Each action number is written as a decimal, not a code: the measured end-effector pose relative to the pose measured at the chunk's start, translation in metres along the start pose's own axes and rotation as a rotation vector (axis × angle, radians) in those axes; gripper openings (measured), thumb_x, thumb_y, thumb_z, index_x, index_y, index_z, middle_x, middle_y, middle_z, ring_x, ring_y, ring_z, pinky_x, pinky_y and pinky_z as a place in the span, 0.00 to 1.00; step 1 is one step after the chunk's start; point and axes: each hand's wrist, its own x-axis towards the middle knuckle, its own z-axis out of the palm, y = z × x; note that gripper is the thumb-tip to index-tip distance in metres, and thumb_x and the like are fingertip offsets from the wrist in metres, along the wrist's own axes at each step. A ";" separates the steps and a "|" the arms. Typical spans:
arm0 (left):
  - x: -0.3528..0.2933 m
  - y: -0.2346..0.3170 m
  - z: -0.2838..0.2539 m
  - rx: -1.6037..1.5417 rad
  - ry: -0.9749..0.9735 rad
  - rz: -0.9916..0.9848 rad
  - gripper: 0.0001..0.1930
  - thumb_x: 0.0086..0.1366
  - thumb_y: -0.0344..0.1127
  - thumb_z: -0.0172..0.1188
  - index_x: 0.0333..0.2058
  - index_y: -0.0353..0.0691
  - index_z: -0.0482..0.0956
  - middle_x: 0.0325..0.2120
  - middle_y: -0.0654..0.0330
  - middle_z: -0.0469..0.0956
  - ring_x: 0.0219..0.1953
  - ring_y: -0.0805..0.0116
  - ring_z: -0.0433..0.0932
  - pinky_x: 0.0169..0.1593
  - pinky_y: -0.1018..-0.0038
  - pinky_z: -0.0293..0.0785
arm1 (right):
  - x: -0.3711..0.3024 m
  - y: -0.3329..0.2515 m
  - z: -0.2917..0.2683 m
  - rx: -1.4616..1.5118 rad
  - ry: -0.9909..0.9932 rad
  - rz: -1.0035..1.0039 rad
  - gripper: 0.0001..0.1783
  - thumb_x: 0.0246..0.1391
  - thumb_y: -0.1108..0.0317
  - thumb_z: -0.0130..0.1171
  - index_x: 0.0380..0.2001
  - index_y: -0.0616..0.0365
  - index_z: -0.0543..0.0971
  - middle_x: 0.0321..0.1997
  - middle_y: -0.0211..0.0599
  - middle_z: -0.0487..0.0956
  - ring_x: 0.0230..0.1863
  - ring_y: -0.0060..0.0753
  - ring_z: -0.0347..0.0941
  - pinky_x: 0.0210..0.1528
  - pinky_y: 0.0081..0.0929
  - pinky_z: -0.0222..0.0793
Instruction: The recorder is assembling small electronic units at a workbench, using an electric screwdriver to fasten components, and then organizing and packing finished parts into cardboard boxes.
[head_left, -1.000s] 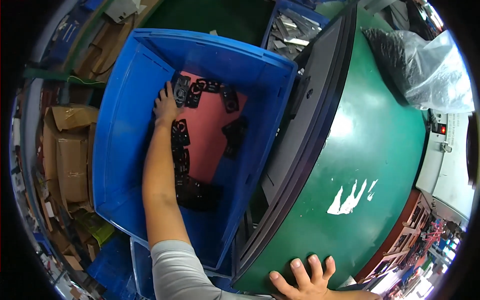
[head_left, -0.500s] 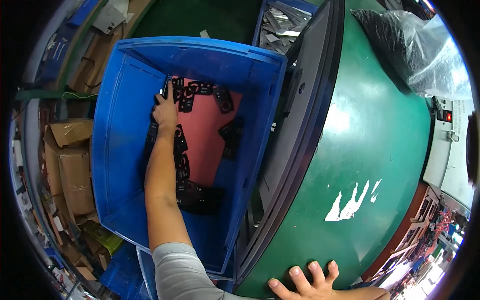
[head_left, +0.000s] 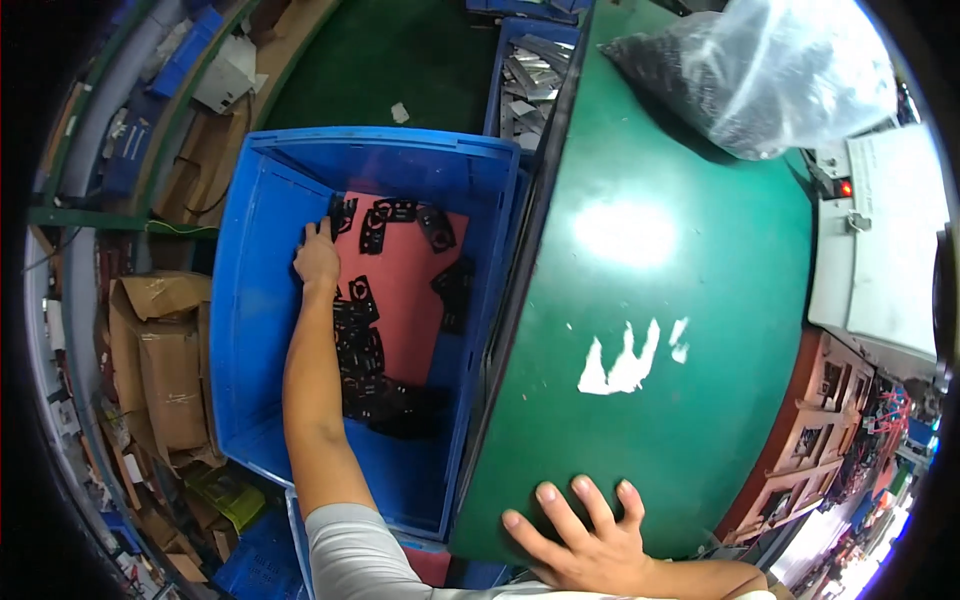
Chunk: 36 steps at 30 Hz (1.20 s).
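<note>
My left hand (head_left: 317,262) reaches deep into a large blue plastic bin (head_left: 262,270), along its left wall. Its fingers are bent at the edge of a flat black part (head_left: 342,214) near the bin's far left corner; the fingertips are partly hidden. Several similar black plates with round cutouts, such as one black plate (head_left: 373,230), lie on a pink sheet (head_left: 400,290) on the bin floor. More are piled at the near end, partly behind my forearm. My right hand (head_left: 590,540) rests with spread fingers on a green tabletop (head_left: 640,450), holding nothing.
A clear plastic bag (head_left: 770,80) with dark contents lies at the table's far end. Behind the blue bin, a smaller blue crate (head_left: 530,85) holds metal strips. Cardboard boxes (head_left: 170,370) sit on shelving at the left. White torn patches (head_left: 625,360) mark the tabletop.
The view has shifted, with more of the green tabletop showing. My left hand has moved slightly toward the bin's left wall, its fingers less extended. My right hand stays spread on the table.
</note>
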 end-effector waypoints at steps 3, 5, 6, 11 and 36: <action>-0.024 0.008 -0.047 -0.072 0.058 0.087 0.27 0.66 0.30 0.50 0.63 0.54 0.66 0.58 0.53 0.68 0.48 0.38 0.77 0.47 0.50 0.78 | 0.005 0.006 -0.014 -0.028 0.002 0.001 0.43 0.31 0.46 0.73 0.58 0.29 0.75 0.65 0.35 0.69 0.66 0.46 0.59 0.66 0.60 0.42; -0.050 0.003 -0.094 -0.106 0.105 0.164 0.23 0.66 0.30 0.44 0.60 0.50 0.69 0.57 0.53 0.71 0.50 0.39 0.76 0.49 0.50 0.76 | 0.003 0.007 -0.026 0.087 0.007 -0.024 0.50 0.32 0.50 0.74 0.64 0.33 0.68 0.69 0.36 0.64 0.69 0.44 0.57 0.64 0.58 0.48; -0.062 -0.003 -0.095 -0.164 0.171 0.208 0.25 0.65 0.27 0.43 0.60 0.50 0.71 0.58 0.53 0.71 0.53 0.42 0.75 0.52 0.52 0.74 | 0.002 0.011 -0.019 0.143 0.030 -0.024 0.52 0.32 0.51 0.75 0.66 0.36 0.65 0.71 0.38 0.62 0.70 0.45 0.56 0.64 0.57 0.49; -0.143 0.010 -0.228 -0.196 0.289 0.429 0.37 0.53 0.13 0.47 0.62 0.47 0.69 0.60 0.51 0.69 0.56 0.43 0.73 0.57 0.58 0.71 | -0.010 0.018 0.002 0.206 0.239 -0.110 0.46 0.42 0.59 0.70 0.66 0.52 0.63 0.73 0.47 0.56 0.74 0.52 0.49 0.70 0.58 0.46; -0.420 0.488 -0.353 -0.265 0.573 1.465 0.30 0.60 0.38 0.57 0.63 0.51 0.67 0.64 0.53 0.63 0.64 0.46 0.63 0.62 0.43 0.63 | -0.053 0.044 0.068 0.750 0.351 -0.126 0.33 0.62 0.53 0.56 0.66 0.53 0.64 0.72 0.38 0.61 0.71 0.40 0.56 0.72 0.41 0.48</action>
